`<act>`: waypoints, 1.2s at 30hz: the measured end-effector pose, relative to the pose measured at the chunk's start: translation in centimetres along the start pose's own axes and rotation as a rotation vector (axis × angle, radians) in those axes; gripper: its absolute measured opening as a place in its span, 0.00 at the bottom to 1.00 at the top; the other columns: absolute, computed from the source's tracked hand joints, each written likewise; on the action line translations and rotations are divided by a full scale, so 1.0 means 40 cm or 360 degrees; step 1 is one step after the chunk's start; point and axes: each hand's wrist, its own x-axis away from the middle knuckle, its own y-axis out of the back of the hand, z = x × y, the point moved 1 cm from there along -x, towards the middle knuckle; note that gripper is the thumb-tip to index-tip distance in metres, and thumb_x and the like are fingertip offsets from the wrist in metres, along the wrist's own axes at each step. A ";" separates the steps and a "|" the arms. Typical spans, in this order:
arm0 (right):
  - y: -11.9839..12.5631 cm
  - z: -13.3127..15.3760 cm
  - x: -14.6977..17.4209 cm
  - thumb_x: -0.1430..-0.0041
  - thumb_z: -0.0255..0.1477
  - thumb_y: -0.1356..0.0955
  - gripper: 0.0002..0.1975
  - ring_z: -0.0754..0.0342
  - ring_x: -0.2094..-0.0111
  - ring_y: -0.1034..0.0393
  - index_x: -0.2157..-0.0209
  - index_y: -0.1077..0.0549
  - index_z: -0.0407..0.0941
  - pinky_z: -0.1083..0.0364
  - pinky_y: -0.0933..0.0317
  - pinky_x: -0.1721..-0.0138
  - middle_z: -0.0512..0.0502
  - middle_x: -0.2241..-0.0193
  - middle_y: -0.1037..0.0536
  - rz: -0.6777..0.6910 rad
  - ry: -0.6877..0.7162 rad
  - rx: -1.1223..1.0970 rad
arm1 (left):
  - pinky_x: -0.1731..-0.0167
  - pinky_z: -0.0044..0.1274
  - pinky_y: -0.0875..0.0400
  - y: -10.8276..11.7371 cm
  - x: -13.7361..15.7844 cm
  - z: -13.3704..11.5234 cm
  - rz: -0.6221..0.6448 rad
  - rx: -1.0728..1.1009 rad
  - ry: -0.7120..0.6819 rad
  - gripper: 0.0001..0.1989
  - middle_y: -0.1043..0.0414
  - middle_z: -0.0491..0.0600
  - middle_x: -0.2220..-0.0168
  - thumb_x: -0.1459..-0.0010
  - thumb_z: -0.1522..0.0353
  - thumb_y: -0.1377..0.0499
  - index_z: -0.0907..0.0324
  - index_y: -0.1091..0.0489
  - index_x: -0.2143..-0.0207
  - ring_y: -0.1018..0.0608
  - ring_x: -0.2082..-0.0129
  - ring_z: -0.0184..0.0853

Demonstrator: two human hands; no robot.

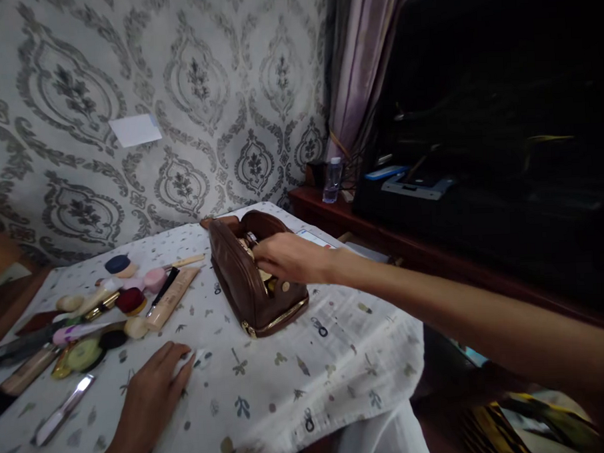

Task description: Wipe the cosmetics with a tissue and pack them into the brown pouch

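Note:
A brown zippered makeup bag (239, 276) stands unzipped on the patterned cloth. My right hand (288, 257) reaches into its opening from the right. The fingertips are inside among the contents, so whether they grip anything is hidden. My left hand (156, 386) rests on the cloth in front of the bag, thumb and fingers apart, with nothing visible in it. Left of the bag lies a spread of cosmetics: a beige tube (172, 299), a dark red jar (130, 301), a blue-lidded jar (119, 265) and several brushes. Closest to my left hand is a shiny silver-and-white tool (64, 409).
A white cloth with small plant prints (269, 395) covers the table, its edge hanging at the right. Behind the bag lies a phone-like lit screen (315, 239). On a dark red cabinet stand a water bottle (333, 180) and a large black screen (493, 151).

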 end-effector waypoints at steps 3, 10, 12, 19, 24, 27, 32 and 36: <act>-0.015 0.034 0.119 0.30 0.29 0.39 0.14 0.53 0.65 0.27 0.67 0.26 0.41 0.54 0.39 0.58 0.43 0.69 0.22 0.0037 0.0297 -0.0191 | 0.71 0.23 0.27 0.000 0.000 0.002 0.0025 0.0011 -0.0009 0.18 0.23 0.46 0.65 0.30 0.56 0.55 0.55 0.30 0.62 0.18 0.67 0.34; -0.101 0.054 0.244 0.32 0.25 0.38 0.16 0.47 0.47 0.29 0.45 0.30 0.41 0.47 0.33 0.46 0.37 0.49 0.23 -0.0395 0.0294 -0.0224 | 0.70 0.24 0.28 -0.001 0.001 0.002 0.0149 0.0011 0.0112 0.19 0.24 0.46 0.65 0.31 0.56 0.55 0.55 0.29 0.63 0.19 0.67 0.36; -0.110 0.054 0.240 0.32 0.25 0.38 0.17 0.48 0.48 0.28 0.44 0.30 0.42 0.47 0.31 0.47 0.38 0.50 0.22 -0.0457 0.0283 -0.0225 | 0.69 0.24 0.28 -0.002 0.001 0.002 0.0183 0.0031 0.0161 0.19 0.24 0.46 0.65 0.31 0.56 0.54 0.55 0.29 0.63 0.19 0.66 0.36; -0.111 0.070 0.207 0.31 0.27 0.39 0.13 0.47 0.55 0.24 0.52 0.25 0.44 0.45 0.29 0.53 0.40 0.59 0.19 -0.0623 0.0239 -0.0188 | 0.67 0.25 0.29 0.002 0.000 -0.001 0.0258 0.0082 0.0256 0.18 0.24 0.48 0.63 0.32 0.58 0.53 0.55 0.28 0.63 0.20 0.64 0.37; -0.126 0.132 0.182 0.33 0.24 0.38 0.11 0.47 0.52 0.26 0.55 0.25 0.46 0.45 0.30 0.51 0.41 0.58 0.19 -0.0934 0.0381 -0.0322 | 0.60 0.26 0.29 0.008 -0.002 -0.007 0.0269 0.0142 0.0268 0.13 0.24 0.50 0.62 0.32 0.63 0.51 0.57 0.28 0.62 0.22 0.61 0.37; -0.157 0.181 0.146 0.33 0.24 0.38 0.11 0.49 0.54 0.26 0.55 0.24 0.45 0.48 0.30 0.53 0.41 0.61 0.19 -0.0883 0.0575 -0.0548 | 0.60 0.26 0.30 0.009 -0.004 -0.007 0.0307 0.0144 0.0296 0.11 0.25 0.49 0.62 0.33 0.65 0.49 0.58 0.28 0.61 0.23 0.61 0.37; -0.247 0.251 0.027 0.34 0.25 0.38 0.12 0.52 0.66 0.27 0.64 0.22 0.42 0.53 0.33 0.64 0.43 0.69 0.21 -0.0487 0.0562 -0.0989 | 0.61 0.24 0.31 0.013 -0.009 -0.010 0.0391 0.0109 0.0393 0.07 0.26 0.49 0.63 0.35 0.67 0.46 0.58 0.29 0.62 0.23 0.61 0.36; -0.325 0.290 -0.100 0.40 0.29 0.36 0.11 0.55 0.73 0.29 0.68 0.22 0.42 0.56 0.37 0.69 0.46 0.74 0.21 -0.0133 0.0085 -0.1664 | 0.61 0.24 0.31 0.019 -0.011 -0.014 0.0354 0.0147 0.0460 0.06 0.25 0.50 0.62 0.37 0.69 0.45 0.58 0.29 0.61 0.23 0.61 0.37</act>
